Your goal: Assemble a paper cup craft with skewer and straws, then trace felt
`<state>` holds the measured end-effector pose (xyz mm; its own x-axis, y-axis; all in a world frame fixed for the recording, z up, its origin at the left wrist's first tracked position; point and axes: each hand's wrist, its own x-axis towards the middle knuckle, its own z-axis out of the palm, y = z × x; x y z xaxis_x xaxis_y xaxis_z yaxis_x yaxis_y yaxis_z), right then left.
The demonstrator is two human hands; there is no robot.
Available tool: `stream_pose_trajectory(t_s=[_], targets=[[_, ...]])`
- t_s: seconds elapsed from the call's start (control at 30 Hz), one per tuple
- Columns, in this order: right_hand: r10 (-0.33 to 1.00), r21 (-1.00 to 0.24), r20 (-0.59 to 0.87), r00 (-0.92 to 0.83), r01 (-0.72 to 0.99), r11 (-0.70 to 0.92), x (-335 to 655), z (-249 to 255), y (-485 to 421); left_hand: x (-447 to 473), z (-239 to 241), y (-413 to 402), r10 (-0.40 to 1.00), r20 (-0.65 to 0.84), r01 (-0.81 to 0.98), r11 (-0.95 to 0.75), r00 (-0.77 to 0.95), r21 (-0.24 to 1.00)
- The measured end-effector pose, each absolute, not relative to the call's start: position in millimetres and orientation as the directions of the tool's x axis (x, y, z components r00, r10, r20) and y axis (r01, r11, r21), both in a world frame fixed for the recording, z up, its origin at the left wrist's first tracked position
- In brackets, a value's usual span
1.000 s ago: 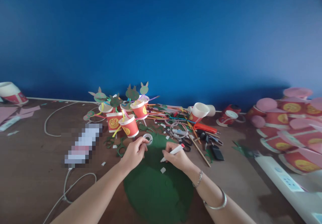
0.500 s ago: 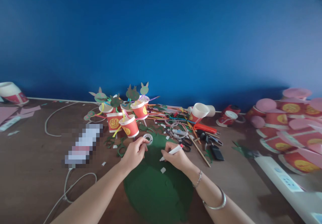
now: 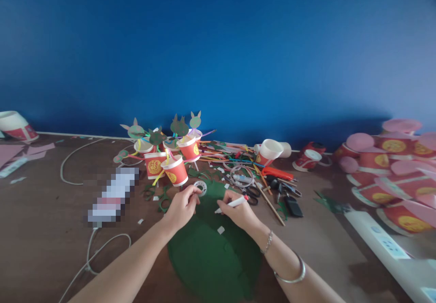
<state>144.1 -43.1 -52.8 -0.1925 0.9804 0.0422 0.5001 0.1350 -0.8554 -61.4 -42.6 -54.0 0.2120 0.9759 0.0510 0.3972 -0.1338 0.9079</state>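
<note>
A large dark green paper sheet (image 3: 214, 257) lies on the brown table in front of me. My left hand (image 3: 181, 206) rests on its far left edge, fingers curled and pressing the paper down beside a small roll of clear tape (image 3: 200, 187). My right hand (image 3: 238, 211) holds a white marker with a red cap (image 3: 232, 203), its tip pointing left onto the green sheet. A small white scrap (image 3: 221, 230) lies on the paper just below that hand.
Red paper cups with green animal cut-outs (image 3: 173, 157) stand behind the hands. Coloured straws, scissors (image 3: 250, 193) and tools litter the right. More red cups with pink lids (image 3: 391, 166) crowd the far right, near a white power strip (image 3: 381, 239). A white cable (image 3: 91, 253) runs at left.
My right hand has shifted the marker slightly left and up across the green sheet. The left hand has stayed in place.
</note>
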Motion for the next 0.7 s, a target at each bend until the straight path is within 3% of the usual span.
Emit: stream_pose_trajectory(t_s=[0.7], targets=[[0.971, -0.865, 0.094, -0.221, 0.465, 0.189, 147.0, -57.6, -41.3, -61.4, -53.6, -43.0, 0.977, 0.066, 0.401, -0.144, 0.203, 0.905]])
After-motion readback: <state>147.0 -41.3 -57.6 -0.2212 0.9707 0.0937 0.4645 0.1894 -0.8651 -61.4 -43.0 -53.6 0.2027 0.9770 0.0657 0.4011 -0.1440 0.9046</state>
